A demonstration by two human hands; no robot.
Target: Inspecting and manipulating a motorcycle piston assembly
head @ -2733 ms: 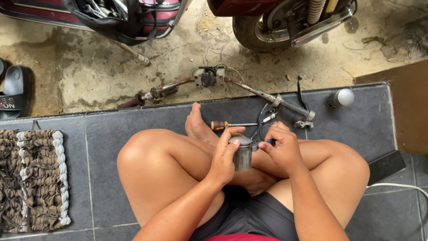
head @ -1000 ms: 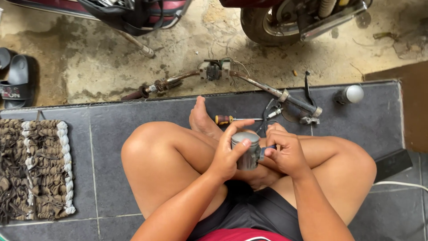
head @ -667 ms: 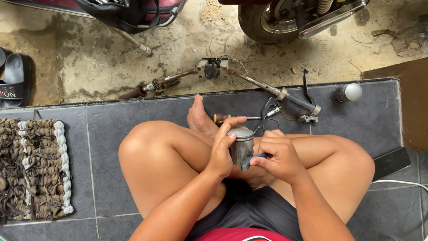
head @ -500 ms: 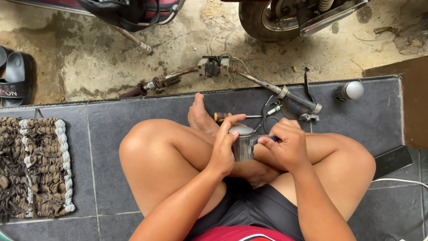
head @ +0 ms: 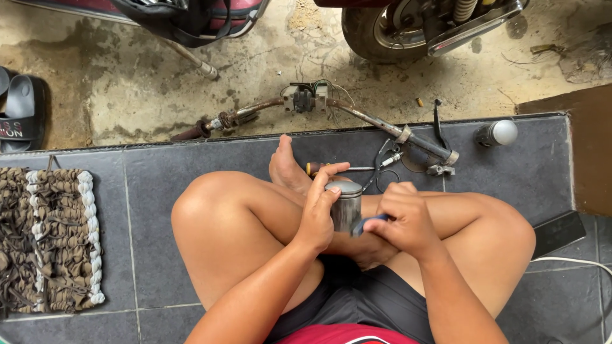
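Note:
I sit cross-legged on grey tiles. My left hand grips a small grey metal cylinder, held upright above my crossed legs. My right hand is closed around a small blue tool whose tip touches the cylinder's right side. A screwdriver with an orange and dark handle lies on the tile just beyond my foot.
A rusty handlebar assembly with wires lies across the tile edge. A small round-capped bottle stands at the right. A woven mat is at left, sandals beyond it. A motorcycle wheel stands at the back. A dark flat object lies by my right knee.
My hands stay on the cylinder; the right hand has shifted around its side, working the blue tool against it. The view has drifted slightly.

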